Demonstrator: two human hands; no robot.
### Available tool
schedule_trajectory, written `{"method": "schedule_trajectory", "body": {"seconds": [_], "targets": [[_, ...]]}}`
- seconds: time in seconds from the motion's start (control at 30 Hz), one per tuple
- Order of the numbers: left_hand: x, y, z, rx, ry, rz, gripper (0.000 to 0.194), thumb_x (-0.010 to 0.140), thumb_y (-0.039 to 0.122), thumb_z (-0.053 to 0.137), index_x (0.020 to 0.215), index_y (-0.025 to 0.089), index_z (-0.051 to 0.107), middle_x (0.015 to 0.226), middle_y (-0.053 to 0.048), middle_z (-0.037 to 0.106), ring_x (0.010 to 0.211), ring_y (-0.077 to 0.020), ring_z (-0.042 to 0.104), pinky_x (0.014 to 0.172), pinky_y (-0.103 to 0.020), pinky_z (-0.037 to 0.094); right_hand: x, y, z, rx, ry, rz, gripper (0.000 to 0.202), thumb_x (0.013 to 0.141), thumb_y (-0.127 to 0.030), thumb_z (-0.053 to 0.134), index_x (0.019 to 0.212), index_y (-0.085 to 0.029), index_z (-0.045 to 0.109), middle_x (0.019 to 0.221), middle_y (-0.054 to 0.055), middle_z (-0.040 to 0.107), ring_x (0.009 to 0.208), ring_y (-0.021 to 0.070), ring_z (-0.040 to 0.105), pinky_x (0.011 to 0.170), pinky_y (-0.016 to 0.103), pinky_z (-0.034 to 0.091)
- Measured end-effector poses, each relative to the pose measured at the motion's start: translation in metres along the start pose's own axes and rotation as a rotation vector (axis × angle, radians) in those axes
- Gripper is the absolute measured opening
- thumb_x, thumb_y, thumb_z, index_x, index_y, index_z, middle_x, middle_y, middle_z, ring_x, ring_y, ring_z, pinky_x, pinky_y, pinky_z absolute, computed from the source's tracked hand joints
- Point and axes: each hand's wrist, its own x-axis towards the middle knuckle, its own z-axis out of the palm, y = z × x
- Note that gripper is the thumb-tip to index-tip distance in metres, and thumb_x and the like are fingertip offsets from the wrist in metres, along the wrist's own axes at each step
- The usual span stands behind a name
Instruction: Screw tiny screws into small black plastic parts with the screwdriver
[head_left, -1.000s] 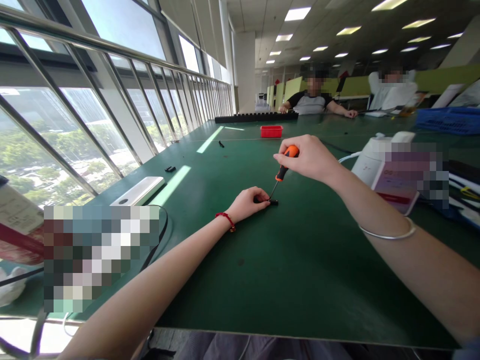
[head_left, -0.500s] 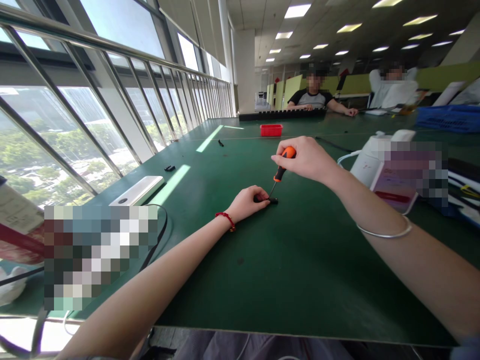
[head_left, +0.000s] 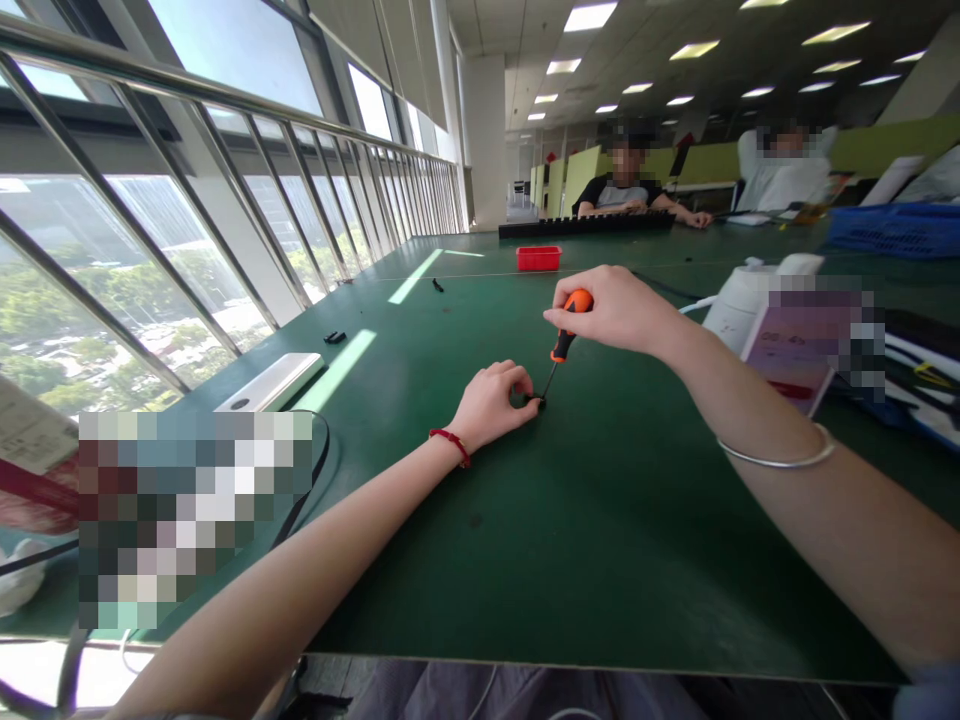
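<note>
My right hand (head_left: pixel 611 308) grips the orange and black handle of a screwdriver (head_left: pixel 564 338). Its thin shaft slants down to the left, and the tip meets a small black part (head_left: pixel 541 403) on the green table (head_left: pixel 600 540). Thumb and fingers of my left hand (head_left: pixel 501 398) pinch that part from the left, curled in a ring. Most of the part is hidden behind the fingertips, so its kind cannot be made out.
Small black pieces (head_left: pixel 334 338) lie to the left, near a white power bank-like box (head_left: pixel 271 382). A red bin (head_left: pixel 538 258) stands farther back. At right are a white device (head_left: pixel 739 300) and a blue basket (head_left: pixel 896 232). A person (head_left: pixel 626 190) sits across the table beside a long black strip (head_left: pixel 585 225).
The black part has turned or shifted under my left fingers, with less of it showing on the right. The screwdriver stays at it. Across the table, the long black strip has slid right.
</note>
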Motion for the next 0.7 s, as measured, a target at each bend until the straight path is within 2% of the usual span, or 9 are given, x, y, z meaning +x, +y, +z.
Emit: {"method": "schedule_trajectory", "body": {"seconds": [0.1, 0.23, 0.33, 0.43, 0.53, 0.63, 0.7], "targets": [[0.003, -0.013, 0.000, -0.027, -0.029, 0.034, 0.024, 0.077, 0.030, 0.063, 0.098, 0.020, 0.067, 0.099, -0.006, 0.064, 0.094, -0.0232, 0.055, 0.086, -0.036, 0.043, 0.000, 0.000, -0.001, 0.002, -0.016, 0.009, 0.020, 0.076, -0.039, 0.056, 0.069, -0.020, 0.061, 0.068, 0.000, 0.059, 0.061, 0.0133, 0.047, 0.058, 0.029, 0.031], [0.004, -0.020, 0.003, -0.103, -0.091, 0.047, 0.017, 0.082, 0.031, 0.060, 0.089, 0.020, 0.072, 0.093, -0.004, 0.067, 0.090, -0.0209, 0.056, 0.086, -0.034, 0.043, -0.001, 0.000, -0.002, 0.009, -0.014, 0.024, 0.014, 0.073, -0.035, 0.058, 0.077, -0.021, 0.059, 0.070, -0.001, 0.057, 0.061, 0.0127, 0.046, 0.058, 0.028, 0.031], [0.004, -0.019, 0.004, -0.149, -0.097, 0.017, 0.018, 0.082, 0.033, 0.061, 0.086, 0.019, 0.072, 0.087, -0.004, 0.067, 0.085, -0.0198, 0.057, 0.081, -0.032, 0.045, -0.001, 0.000, -0.002, 0.031, -0.023, 0.024, 0.023, 0.068, -0.028, 0.061, 0.090, -0.022, 0.055, 0.071, -0.002, 0.056, 0.059, 0.0123, 0.045, 0.056, 0.027, 0.030], [0.004, -0.018, 0.003, -0.204, -0.101, -0.009, 0.018, 0.082, 0.032, 0.063, 0.086, 0.019, 0.073, 0.087, -0.004, 0.068, 0.085, -0.0190, 0.058, 0.080, -0.031, 0.046, -0.001, 0.000, 0.000, 0.036, -0.018, 0.043, 0.018, 0.077, -0.038, 0.055, 0.086, -0.022, 0.054, 0.067, -0.001, 0.055, 0.058, 0.0131, 0.045, 0.057, 0.027, 0.028], [0.004, -0.018, 0.002, -0.258, -0.099, -0.028, 0.017, 0.081, 0.031, 0.064, 0.085, 0.018, 0.074, 0.086, -0.005, 0.068, 0.084, -0.0184, 0.059, 0.081, -0.030, 0.047, -0.001, 0.000, 0.001, 0.032, 0.002, 0.037, 0.031, 0.087, -0.046, 0.040, 0.074, -0.021, 0.055, 0.065, 0.001, 0.055, 0.058, 0.0134, 0.044, 0.058, 0.029, 0.028], [0.004, -0.018, 0.001, -0.292, -0.101, -0.042, 0.018, 0.082, 0.030, 0.064, 0.086, 0.017, 0.075, 0.088, -0.006, 0.068, 0.085, -0.0182, 0.060, 0.080, -0.029, 0.048, -0.001, -0.001, 0.001, 0.024, 0.020, 0.021, 0.016, 0.081, -0.035, 0.049, 0.085, -0.022, 0.057, 0.068, 0.000, 0.056, 0.059, 0.0129, 0.044, 0.058, 0.028, 0.029], [0.004, -0.019, 0.001, -0.300, -0.102, -0.041, 0.018, 0.082, 0.029, 0.063, 0.088, 0.017, 0.076, 0.089, -0.006, 0.068, 0.085, -0.0178, 0.061, 0.080, -0.028, 0.048, -0.002, -0.001, 0.001, 0.008, 0.021, 0.025, 0.017, 0.076, -0.031, 0.054, 0.091, -0.023, 0.055, 0.070, -0.001, 0.057, 0.059, 0.0128, 0.045, 0.057, 0.028, 0.029]]}}
